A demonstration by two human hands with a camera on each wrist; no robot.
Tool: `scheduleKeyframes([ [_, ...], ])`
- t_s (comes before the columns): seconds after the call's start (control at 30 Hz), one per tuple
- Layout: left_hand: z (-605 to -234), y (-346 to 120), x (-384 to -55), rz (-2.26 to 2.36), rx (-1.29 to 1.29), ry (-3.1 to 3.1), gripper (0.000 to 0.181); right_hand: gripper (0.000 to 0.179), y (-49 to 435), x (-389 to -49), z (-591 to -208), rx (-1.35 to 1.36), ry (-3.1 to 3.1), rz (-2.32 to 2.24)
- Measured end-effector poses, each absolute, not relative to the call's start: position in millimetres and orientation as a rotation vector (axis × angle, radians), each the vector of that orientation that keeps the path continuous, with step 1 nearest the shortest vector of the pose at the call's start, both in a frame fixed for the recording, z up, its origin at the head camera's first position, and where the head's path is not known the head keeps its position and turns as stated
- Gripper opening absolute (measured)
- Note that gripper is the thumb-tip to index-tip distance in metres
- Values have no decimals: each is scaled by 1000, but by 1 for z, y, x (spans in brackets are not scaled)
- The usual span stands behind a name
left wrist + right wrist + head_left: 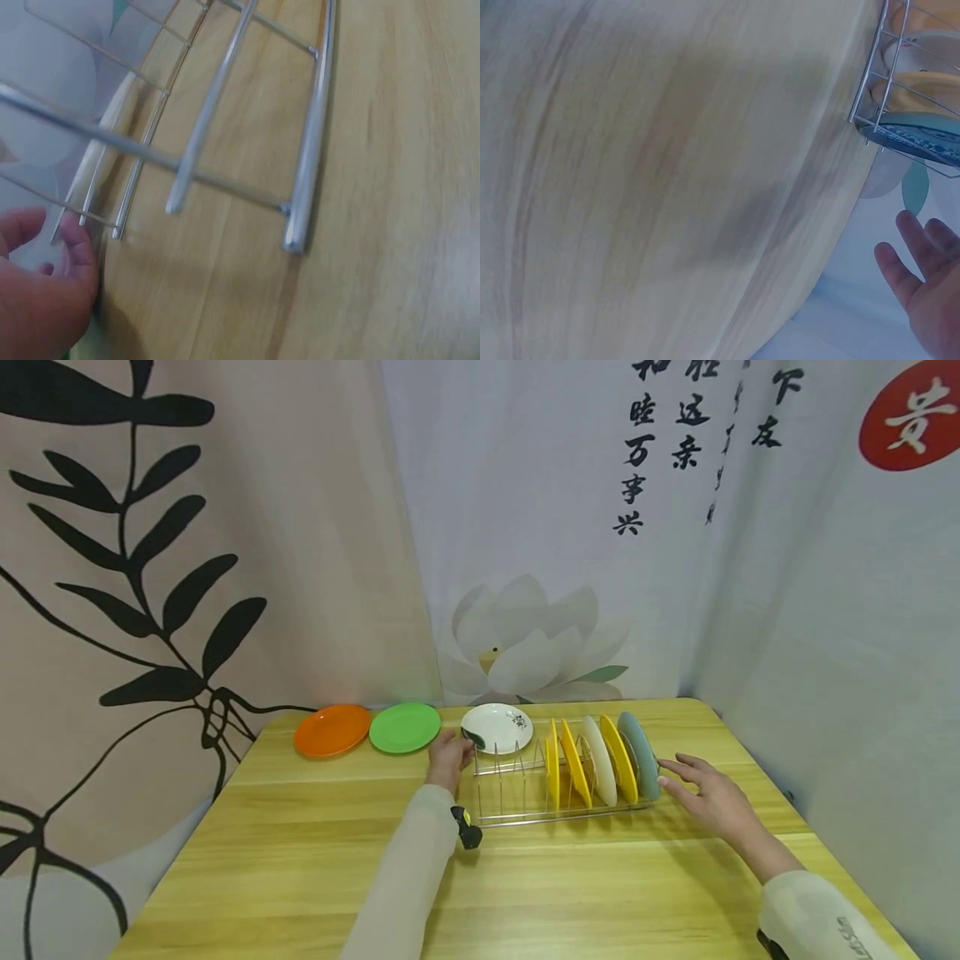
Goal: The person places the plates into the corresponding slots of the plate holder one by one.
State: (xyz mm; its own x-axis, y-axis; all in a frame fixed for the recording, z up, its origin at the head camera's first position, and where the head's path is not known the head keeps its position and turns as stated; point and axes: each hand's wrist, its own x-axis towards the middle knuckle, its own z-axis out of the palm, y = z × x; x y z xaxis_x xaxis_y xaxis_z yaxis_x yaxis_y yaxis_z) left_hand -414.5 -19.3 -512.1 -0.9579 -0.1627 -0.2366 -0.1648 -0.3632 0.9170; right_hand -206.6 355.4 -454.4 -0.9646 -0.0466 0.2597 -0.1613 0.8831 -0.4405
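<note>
A silver wire dish rack [517,817] stands on the wooden table, with several plates upright in its right half. These are yellow plates [573,764], a cream-white plate [600,760] and, outermost on the right, a blue plate [640,756] with a patterned face. At the rack's left rear corner my left hand [447,760] holds the frame with bent fingers; in the left wrist view a wire passes between thumb and forefinger [81,251]. My right hand [705,793] is spread beside the blue plate. The right wrist view shows its fingers [896,274] apart from the rack.
Behind the rack's left part is a white plate [495,727] with a dark leaf print. Left of it along the table's back edge lie a green plate [405,727] and an orange plate [332,731]. A printed curtain [337,527] hangs directly behind the table [570,893].
</note>
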Motion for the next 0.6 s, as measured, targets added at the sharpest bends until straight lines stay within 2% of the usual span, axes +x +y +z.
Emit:
scheduleKeyframes([
  [0.6,-511,-7,-412,2518,-431,1930,59,49,356,-205,-453,146,-2810,684],
])
